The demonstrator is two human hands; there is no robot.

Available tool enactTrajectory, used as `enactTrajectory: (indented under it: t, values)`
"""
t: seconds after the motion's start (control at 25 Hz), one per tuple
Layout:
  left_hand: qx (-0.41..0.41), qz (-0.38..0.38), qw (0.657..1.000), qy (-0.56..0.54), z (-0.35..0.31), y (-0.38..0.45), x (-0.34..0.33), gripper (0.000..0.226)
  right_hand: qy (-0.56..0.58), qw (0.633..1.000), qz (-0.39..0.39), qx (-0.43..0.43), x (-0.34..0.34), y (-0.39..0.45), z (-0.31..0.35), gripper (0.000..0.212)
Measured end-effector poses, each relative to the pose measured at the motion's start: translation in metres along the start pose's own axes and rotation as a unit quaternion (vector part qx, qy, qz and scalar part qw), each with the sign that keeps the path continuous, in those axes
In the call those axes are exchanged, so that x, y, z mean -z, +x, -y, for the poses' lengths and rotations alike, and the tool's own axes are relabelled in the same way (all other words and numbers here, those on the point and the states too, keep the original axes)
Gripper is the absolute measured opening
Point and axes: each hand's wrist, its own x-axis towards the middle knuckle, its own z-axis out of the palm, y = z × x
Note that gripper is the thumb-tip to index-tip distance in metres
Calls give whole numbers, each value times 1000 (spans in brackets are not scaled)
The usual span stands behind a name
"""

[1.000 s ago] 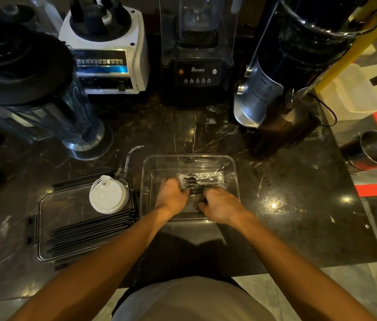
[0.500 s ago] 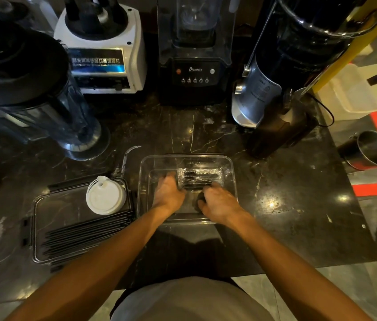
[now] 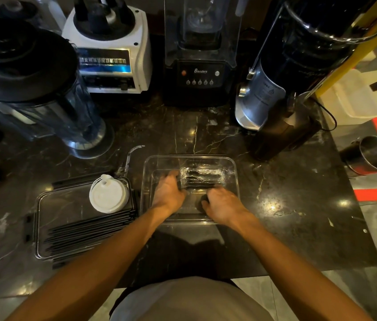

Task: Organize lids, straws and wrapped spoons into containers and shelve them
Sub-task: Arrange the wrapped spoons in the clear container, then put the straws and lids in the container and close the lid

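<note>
Both hands reach into a clear plastic container [image 3: 234,172] that sits on the dark marble surface [image 3: 287,205], directly in front of the person. Inside it, against the far half of the floor, lies a bundle of wrapped spoons [image 3: 202,178], dark handles under glossy film, lying crosswise.

The left hand [image 3: 167,193] is at the bundle's left end, its fingers reaching down over that end and touching the wrap; the fingertips are hidden behind the hand, so whether this grip actually pinches the bundle or only presses on it cannot be told. The right hand [image 3: 223,203] sits just nearer than the bundle's right half, knuckles up, fingers curled downward toward the container floor. A dark shape shows under its thumb side, but it is too blurred to name, and whether that grip holds anything cannot be told either. The bundle thus lies just beyond both hands, touching the left one and very near the right.

To the left of the container, a flat clear tray [image 3: 43,200] rests on the surface. A row of black straws [image 3: 85,235] lies along its near side, and a white cup lid [image 3: 108,195] sits at its far right corner, just beside the container's left wall. Behind stand a blender jug [image 3: 43,107], a white machine [image 3: 113,54], a black blender [image 3: 200,72] and a grinder [image 3: 275,93]. A steel cup [image 3: 375,156] lies off to the right.
</note>
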Motion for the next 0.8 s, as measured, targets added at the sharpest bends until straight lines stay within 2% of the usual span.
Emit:
enactTrajectory:
  t: [0.12,0.2,0.32,0.52,0.6,0.68,0.8]
  values:
    - [-11,18,1000,16,-5,-7,7,33,-5,1000,12,0,1,-3,3,19]
    - [-49,18,998,42,-13,-16,15,26,-6,1000,4,1,6,-4,5,18]
    - [-112,-23,991,66,-25,-25,40,32,5,999,-44,9,23,-5,17,20]
    - [-120,-76,987,-78,-21,-39,98,36,52,986,-141,71,52,-4,57,17]
    - [-124,-118,982,-85,-4,-51,127,39,63,973,-181,129,56,-3,83,28]
    - [-122,-129,982,-56,15,-64,155,44,50,957,-206,198,55,-1,111,44]
    - [-92,-150,984,-18,56,-89,186,54,-2,952,-159,261,42,5,163,63]
